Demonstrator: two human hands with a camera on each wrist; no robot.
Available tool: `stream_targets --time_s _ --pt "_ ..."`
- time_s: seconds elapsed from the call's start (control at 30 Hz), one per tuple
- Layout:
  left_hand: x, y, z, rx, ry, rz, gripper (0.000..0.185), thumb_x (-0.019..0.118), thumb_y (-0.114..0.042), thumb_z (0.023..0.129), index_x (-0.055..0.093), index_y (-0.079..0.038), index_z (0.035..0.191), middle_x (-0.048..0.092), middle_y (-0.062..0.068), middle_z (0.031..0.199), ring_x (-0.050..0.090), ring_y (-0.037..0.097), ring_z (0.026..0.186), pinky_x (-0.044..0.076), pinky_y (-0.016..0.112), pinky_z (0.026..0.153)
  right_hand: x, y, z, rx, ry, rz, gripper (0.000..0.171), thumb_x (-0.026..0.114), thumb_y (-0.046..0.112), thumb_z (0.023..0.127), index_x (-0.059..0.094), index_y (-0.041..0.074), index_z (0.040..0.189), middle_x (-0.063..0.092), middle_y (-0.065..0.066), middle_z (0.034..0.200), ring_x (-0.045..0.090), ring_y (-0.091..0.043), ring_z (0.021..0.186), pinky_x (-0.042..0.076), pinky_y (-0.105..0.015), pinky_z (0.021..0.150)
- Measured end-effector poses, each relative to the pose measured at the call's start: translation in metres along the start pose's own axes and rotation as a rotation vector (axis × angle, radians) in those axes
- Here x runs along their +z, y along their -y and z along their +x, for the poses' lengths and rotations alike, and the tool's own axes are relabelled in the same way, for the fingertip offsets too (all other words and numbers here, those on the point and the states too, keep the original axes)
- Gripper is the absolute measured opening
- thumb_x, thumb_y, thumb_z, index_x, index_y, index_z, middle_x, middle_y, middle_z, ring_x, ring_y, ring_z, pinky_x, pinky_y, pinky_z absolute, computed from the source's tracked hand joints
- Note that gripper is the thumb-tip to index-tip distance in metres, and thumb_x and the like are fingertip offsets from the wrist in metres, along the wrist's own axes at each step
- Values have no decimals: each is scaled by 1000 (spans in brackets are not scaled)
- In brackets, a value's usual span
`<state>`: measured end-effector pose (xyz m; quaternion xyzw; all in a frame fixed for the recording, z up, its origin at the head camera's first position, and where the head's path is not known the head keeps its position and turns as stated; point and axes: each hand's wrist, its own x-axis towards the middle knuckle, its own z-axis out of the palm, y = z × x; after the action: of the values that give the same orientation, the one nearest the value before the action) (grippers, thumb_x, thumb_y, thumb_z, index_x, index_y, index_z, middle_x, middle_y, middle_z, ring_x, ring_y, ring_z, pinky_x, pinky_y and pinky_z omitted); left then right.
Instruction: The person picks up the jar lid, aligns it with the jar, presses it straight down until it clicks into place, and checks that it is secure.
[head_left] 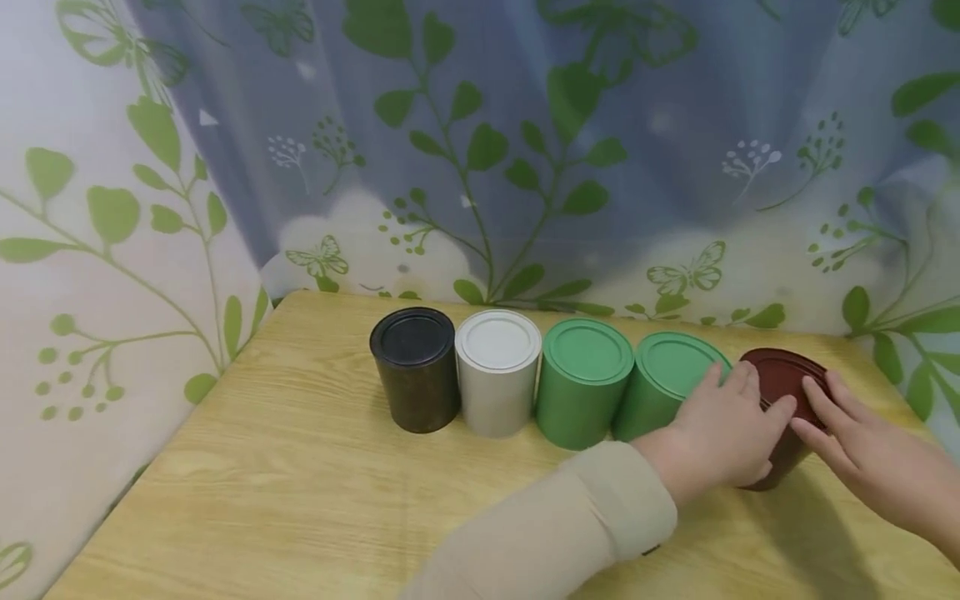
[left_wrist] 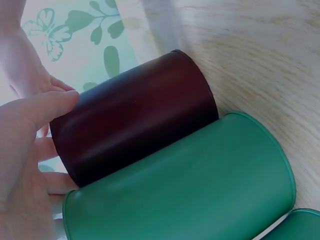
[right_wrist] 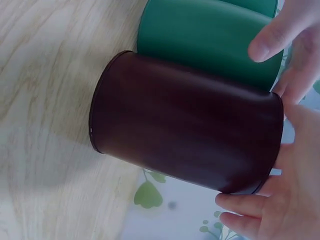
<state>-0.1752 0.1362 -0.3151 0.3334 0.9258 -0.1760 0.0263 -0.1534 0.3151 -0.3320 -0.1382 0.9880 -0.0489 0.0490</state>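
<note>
Both hands, left (head_left: 723, 433) and right (head_left: 870, 454), are laid flat-fingered, nothing grasped, on the upright maroon canister (head_left: 783, 387), flanked equally.

Along the counter's (head_left: 300, 483) back edge, a row of tins: black (head_left: 415, 369) with a mottled brown wall, then white (head_left: 498, 372), then two plain green (head_left: 584, 383) (head_left: 667, 379), then dark maroon (head_left: 783, 392) nearest the right edge. Pale yellow wood grain on the counter. Behind, a white and grey-blue curtain (head_left: 525, 125) printed with green leaves, sprigs and butterflies. Beige sleeve (head_left: 570, 525) at the front edge.
</note>
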Motion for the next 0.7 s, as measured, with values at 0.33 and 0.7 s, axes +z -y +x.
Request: stream_targets --time_s 0.33,0.7 --pt "0 6 -1 -29 -22 -2 82 38 -69 86 -14 -42 144 -3 -5 155 -9 14 140 -4 42 112 -8 5 4 -4 -5 1 66 35 36 102 4 2 148 -5 -47 137 57 -24 51 39 -30 44" --pt "35 0 -61 139 -180 9 62 31 -55 96 4 -38 149 -7 -4 156 -4 15 141 14 40 111 -2 3 1 -122 -70 -129 76 52 16 96 0 12 151 15 -54 129 62 -41 73 38 -24 43"
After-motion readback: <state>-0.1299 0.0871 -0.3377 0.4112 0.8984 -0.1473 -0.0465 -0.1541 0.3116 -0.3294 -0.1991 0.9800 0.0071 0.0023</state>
